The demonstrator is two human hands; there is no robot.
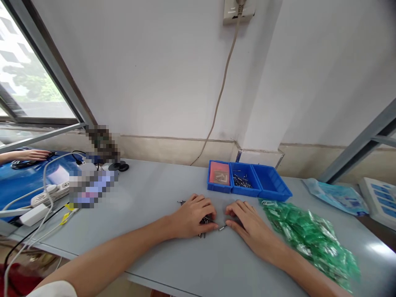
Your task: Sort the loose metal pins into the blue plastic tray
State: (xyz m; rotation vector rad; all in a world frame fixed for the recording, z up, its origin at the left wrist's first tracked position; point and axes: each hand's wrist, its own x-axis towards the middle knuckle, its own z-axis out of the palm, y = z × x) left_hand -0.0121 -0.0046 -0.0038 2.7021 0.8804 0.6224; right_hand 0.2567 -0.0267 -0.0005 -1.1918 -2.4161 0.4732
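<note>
My left hand (195, 216) is curled, palm side down, round a small pile of thin metal pins (204, 220) on the grey table. Pin ends stick out below the thumb and beyond the knuckles; the rest are hidden under the palm. Just to the right, my right hand (249, 227) has its fingers bent and closed towards the thumb. A single metal pin (222, 227) shows at the thumb tip, apparently pinched, pointing towards the pile. Beyond the hands, a blue divided tray (219, 189) has more metal pins (241, 181) in its middle compartment and a reddish card (219, 169) in the left one.
Green plastic bags (309, 235) lie right of my right forearm. Behind them are a light blue packet (337, 197) and a white device (382, 202). Power strips (51, 194) and cables crowd the left end, where another person's hand (35, 155) rests on blue material.
</note>
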